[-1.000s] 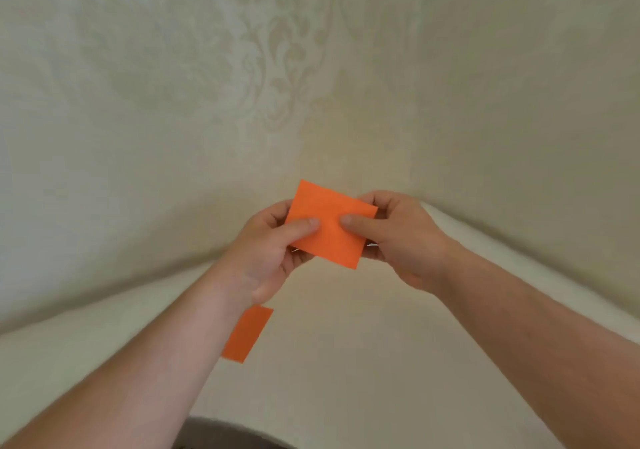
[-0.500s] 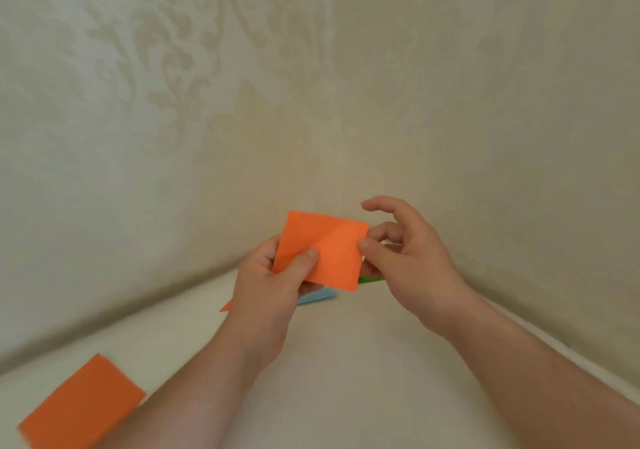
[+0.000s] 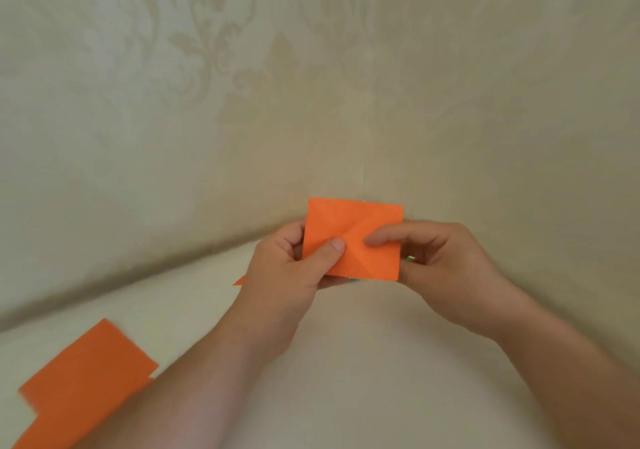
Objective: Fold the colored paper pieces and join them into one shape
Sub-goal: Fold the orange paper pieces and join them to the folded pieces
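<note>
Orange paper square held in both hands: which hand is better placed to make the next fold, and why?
Probably the right hand: its thumb already lies on the orange square near the crease centre, while the left hand pinches the lower left edge, steadying it.

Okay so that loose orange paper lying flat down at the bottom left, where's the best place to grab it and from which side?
Probably by its upper corner, coming from above. The loose orange paper lies flat on the pale surface, so a fingertip would likely have to slide or lift a corner before pinching. Its right edge runs under the left forearm, and both hands are pinching the creased orange square.
</note>
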A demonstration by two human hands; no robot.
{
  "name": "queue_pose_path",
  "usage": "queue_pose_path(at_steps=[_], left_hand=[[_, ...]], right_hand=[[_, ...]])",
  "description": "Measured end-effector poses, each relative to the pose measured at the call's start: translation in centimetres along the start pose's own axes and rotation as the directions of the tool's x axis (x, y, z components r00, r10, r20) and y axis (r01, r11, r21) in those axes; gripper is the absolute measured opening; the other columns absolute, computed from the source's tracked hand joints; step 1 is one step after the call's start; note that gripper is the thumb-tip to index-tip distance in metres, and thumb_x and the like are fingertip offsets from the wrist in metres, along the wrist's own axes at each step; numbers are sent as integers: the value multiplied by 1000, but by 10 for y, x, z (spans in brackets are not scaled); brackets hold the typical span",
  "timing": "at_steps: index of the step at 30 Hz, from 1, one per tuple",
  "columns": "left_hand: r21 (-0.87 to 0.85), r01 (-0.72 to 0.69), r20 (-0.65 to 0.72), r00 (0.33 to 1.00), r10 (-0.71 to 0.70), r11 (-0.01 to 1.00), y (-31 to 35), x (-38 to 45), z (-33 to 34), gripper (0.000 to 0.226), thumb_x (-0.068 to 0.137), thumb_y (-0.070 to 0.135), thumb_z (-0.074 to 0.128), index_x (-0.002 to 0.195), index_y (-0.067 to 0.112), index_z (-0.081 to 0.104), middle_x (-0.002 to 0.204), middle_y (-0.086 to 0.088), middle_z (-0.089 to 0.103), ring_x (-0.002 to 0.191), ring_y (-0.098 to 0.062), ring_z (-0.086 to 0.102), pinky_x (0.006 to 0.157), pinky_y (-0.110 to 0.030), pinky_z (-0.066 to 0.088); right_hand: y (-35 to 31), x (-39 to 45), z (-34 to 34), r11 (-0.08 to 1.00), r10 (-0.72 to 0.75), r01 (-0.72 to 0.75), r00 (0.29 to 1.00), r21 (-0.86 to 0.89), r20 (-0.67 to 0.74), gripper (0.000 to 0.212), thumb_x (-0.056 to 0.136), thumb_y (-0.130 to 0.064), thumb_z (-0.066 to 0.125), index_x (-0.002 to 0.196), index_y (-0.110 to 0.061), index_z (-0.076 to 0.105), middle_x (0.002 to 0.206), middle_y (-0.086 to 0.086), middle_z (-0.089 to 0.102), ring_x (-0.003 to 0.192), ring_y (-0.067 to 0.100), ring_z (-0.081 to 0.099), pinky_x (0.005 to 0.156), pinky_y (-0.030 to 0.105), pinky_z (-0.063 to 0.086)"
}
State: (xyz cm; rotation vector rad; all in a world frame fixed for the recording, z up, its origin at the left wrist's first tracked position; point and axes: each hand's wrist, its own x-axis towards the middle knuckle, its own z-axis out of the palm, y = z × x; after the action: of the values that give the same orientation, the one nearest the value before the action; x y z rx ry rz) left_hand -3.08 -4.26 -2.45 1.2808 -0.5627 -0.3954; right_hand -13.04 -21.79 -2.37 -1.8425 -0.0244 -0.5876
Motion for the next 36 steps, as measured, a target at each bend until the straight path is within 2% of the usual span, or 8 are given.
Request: queue_pose_path(at_steps=[4, 8, 17, 21, 23, 28, 32, 36], left_hand=[[117, 43, 62, 997, -50, 992, 0, 1, -4, 24, 91, 12, 75, 114, 16, 73, 107, -10, 78, 99, -30, 74, 90, -48, 60], [194, 111, 128, 982, -137, 975, 0, 0, -7, 34, 87, 17, 80, 119, 23, 71, 110, -5, 78, 103, -28, 74, 97, -52, 56], [122, 43, 18, 999, -45, 992, 5, -2, -4, 15, 97, 10, 66, 109, 14, 74, 94, -11, 79, 85, -18, 72, 82, -34, 54], [156, -28, 36, 999, 23, 987, 8, -6, 0, 17, 96, 6, 68, 106, 17, 73, 95, -6, 80, 85, -16, 73, 78, -29, 56], [186, -48, 48, 998, 39, 981, 9, -7, 1, 26, 95, 2, 67, 107, 24, 70, 90, -1, 80, 78, -13, 72, 70, -25, 54], [287, -103, 154, 986, 60, 952, 9, -12, 2, 56, 86, 1, 62, 117, 47, 63, 82, 6, 66, 73, -12, 63, 64, -26, 49], [321, -119, 171, 983, 66, 939, 6, -13, 4, 41, 82, 12, 62, 106, 43, 72, 93, 3, 71, 83, -16, 66, 73, -35, 52], [313, -123, 161, 984, 75, 942, 4, -13, 6, 27, 84, 19, 65, 102, 36, 75, 98, 6, 77, 87, -18, 68, 81, -34, 53]], right_hand=[[-2, -1, -4, 996, -32, 40, 995, -82, 94, 55, 84, 15, 70, 95, -38, 80, 109, -5, 77, 103, 25, 73, 93, 47, 59], [-4, -2, -5, 986, -25, 52, 986, -160, 167, 52, 84, 16, 71, 92, -35, 81, 103, -12, 76, 99, 12, 74, 85, 29, 59], [-4, 0, -9, 1000, -17, 20, 990, -18, 141, 18, 72, -17, 80, 88, -26, 83, 97, 9, 75, 94, 36, 69, 89, 46, 59], [-7, -1, -11, 998, -16, 6, 985, 56, 173, 15, 73, -12, 78, 84, -20, 83, 92, 2, 76, 88, 15, 72, 79, 22, 54], [-8, -1, -11, 998, -2, -10, 984, 69, 177, 11, 74, -12, 77, 84, -12, 82, 97, 7, 77, 91, 18, 73, 80, 24, 55], [-11, -2, -8, 995, 79, -86, 990, 57, 116, 27, 73, -23, 81, 74, 2, 72, 97, 23, 72, 86, 25, 68, 82, 38, 53], [-11, -1, -6, 986, 154, -158, 986, 58, 67, 36, 65, -29, 93, 65, -3, 67, 88, 36, 66, 77, 27, 57, 75, 45, 42], [-10, 0, -6, 980, 196, -196, 980, 42, 20, 45, 61, -31, 94, 67, 1, 63, 69, 23, 59, 70, 24, 50, 68, 42, 37]])
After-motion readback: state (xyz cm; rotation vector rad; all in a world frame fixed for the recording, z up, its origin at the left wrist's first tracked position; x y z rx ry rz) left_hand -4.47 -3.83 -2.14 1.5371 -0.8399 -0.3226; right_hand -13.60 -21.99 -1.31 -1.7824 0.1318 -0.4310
